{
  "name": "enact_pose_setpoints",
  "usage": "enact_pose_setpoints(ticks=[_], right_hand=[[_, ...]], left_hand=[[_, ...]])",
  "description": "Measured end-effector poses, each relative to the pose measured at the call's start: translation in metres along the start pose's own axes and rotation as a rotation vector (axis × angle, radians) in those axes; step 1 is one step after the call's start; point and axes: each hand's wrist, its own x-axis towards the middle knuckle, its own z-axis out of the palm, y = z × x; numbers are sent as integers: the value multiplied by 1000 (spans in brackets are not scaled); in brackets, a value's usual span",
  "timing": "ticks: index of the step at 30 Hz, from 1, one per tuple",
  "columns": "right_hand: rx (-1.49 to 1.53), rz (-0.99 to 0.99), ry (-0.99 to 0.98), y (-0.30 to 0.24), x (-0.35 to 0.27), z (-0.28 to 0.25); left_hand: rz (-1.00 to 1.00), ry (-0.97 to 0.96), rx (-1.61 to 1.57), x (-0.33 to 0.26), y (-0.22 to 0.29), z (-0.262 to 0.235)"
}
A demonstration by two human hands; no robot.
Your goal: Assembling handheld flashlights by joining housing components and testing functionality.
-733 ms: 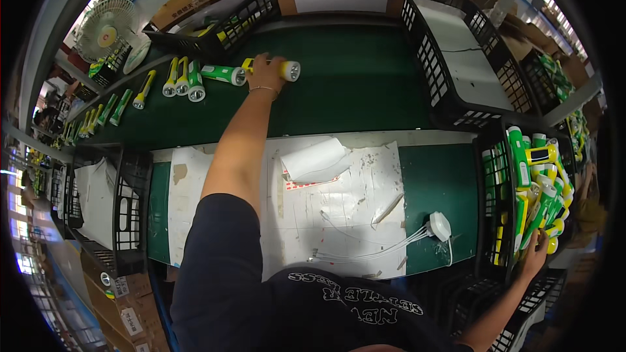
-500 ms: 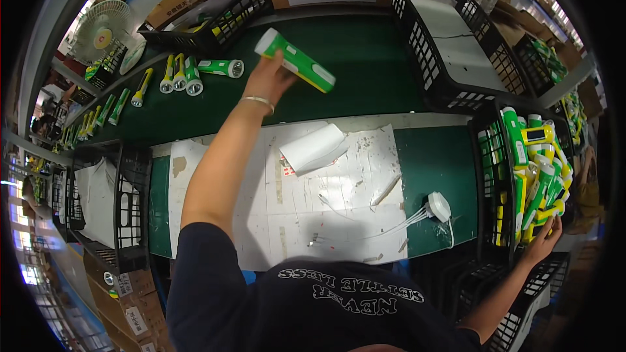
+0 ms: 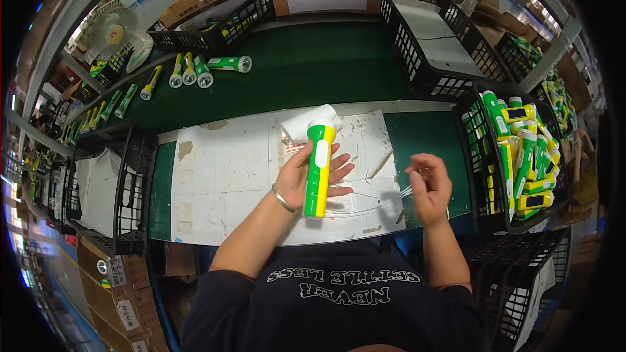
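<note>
My left hand [image 3: 312, 175] grips a green and yellow flashlight [image 3: 318, 164] with a white head, held upright over the white paper-covered work surface [image 3: 222, 176]. My right hand [image 3: 427, 186] is raised beside it, fingers pinched on a thin clear plastic strip [image 3: 375, 201] that trails left toward the flashlight. A white roll-shaped item [image 3: 305, 125] lies on the surface just behind the flashlight.
Several green and yellow flashlights [image 3: 202, 72] lie on the green conveyor [image 3: 313, 68] at the back left. A black crate [image 3: 515, 156] at my right holds several more. Other black crates [image 3: 430, 32] stand behind and at my left [image 3: 107, 189]. A fan [image 3: 114, 29] stands far left.
My left hand picked a flashlight off the far conveyor and carried it back to the work surface. My right hand left the right-hand crate and came in holding the clear strip.
</note>
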Motion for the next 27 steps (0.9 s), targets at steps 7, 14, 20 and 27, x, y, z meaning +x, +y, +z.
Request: enact_pose_setpoints(ticks=[7,14,20,27], right_hand=[[-154,44,-213,-11,-16,24],[-217,94,-250,-8,-29,25],[-235,169,-347,-16,-38,34],[-314,8,-493,-9,-32,44]], left_hand=[[215,360,216,-14,-16,-6],[211,367,309,-13,-22,-12],[277,420,457,-14,-31,-16],[362,447,464,-10,-35,-11]])
